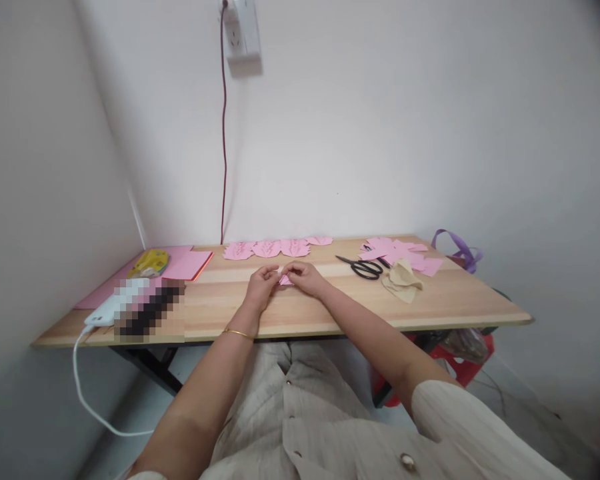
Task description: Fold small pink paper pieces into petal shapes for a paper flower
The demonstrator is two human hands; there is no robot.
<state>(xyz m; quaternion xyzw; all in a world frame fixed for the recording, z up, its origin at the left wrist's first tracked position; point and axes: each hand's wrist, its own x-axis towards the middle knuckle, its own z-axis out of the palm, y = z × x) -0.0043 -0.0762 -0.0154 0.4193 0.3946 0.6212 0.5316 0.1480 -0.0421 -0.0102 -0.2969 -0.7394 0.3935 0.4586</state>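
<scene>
In the head view, the left hand [261,287] and right hand [304,277] pinch a small pink paper piece [285,281] between them, mid-table; fingertips cover much of it, leaving its folds unclear. To the far right, pink cut-outs [393,250] partly hide something dark beside the scissors [365,268]. Near left, pixelation obscures a dark object [153,310].

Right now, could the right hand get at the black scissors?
Likely yes: bare table lies between the right hand and the scissors, though that hand is busy with pink paper.
</scene>
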